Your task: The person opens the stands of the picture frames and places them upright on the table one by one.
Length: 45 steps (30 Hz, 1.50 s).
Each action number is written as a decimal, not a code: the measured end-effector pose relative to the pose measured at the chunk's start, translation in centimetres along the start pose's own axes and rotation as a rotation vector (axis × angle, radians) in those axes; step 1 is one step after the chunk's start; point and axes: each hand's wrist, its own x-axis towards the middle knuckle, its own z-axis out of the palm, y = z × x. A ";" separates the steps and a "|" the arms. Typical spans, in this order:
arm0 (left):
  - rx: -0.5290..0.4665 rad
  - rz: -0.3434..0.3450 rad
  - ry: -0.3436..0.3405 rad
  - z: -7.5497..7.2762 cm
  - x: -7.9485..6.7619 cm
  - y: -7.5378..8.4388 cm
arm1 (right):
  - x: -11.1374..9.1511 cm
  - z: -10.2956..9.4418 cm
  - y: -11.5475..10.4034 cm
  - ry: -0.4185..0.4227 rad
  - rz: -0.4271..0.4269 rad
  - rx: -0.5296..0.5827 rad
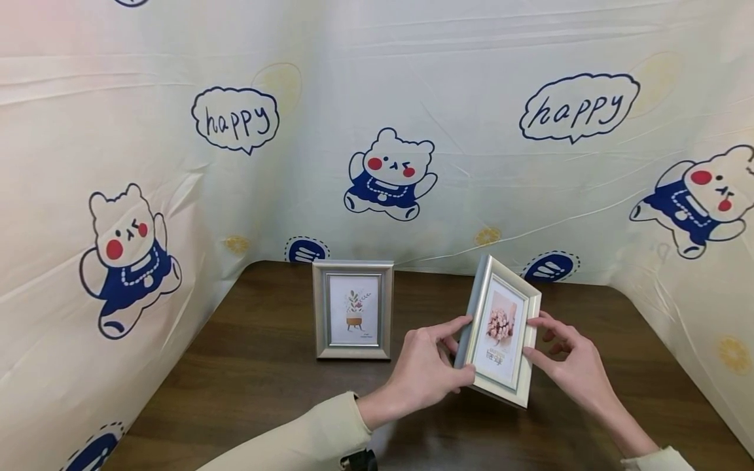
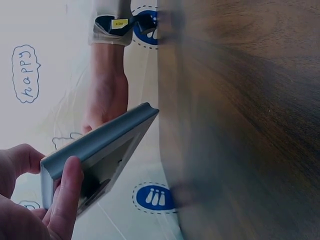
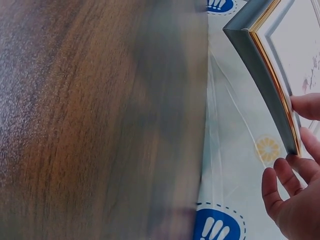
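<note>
Both hands hold a silver-white picture frame [image 1: 499, 337] above the table, tilted so its print of a pink bouquet faces up toward the head camera. My left hand [image 1: 419, 371] grips the left edge, thumb near the lower corner. At the right edge, my right hand [image 1: 576, 367] pinches the border between thumb and fingers. The left wrist view looks along the grey side of the held frame [image 2: 100, 137], with part of its dark back showing. In the right wrist view, fingertips [image 3: 297, 162] touch its lower corner. A second picture frame [image 1: 353, 311], with a potted-plant print, stands upright left of the hands.
The brown wooden table [image 1: 253, 392] lies beneath the hands. A pale cloth [image 1: 471, 163] printed with bears and "happy" bubbles hangs behind it and along both sides. A dark strap [image 1: 358, 460] shows at the left cuff.
</note>
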 end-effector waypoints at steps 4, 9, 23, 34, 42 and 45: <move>0.000 0.017 0.000 0.0 0.0 0.1 | 0.0 0.1 0.0 0.000 -0.005 0.009; -0.003 0.028 0.000 0.0 -0.1 0.4 | 0.0 0.1 0.0 0.002 -0.014 0.017; 0.021 0.041 0.001 0.3 -0.2 0.8 | 0.0 0.1 0.2 -0.002 -0.021 0.032; 0.052 0.060 0.006 0.6 -0.3 0.9 | -0.2 0.2 0.3 -0.017 -0.011 0.049; 0.080 0.082 0.028 0.6 -0.4 0.8 | -0.3 0.3 0.3 -0.004 -0.036 0.064; 0.092 0.083 0.040 0.6 -0.5 0.7 | -0.3 0.2 0.2 -0.006 -0.036 0.065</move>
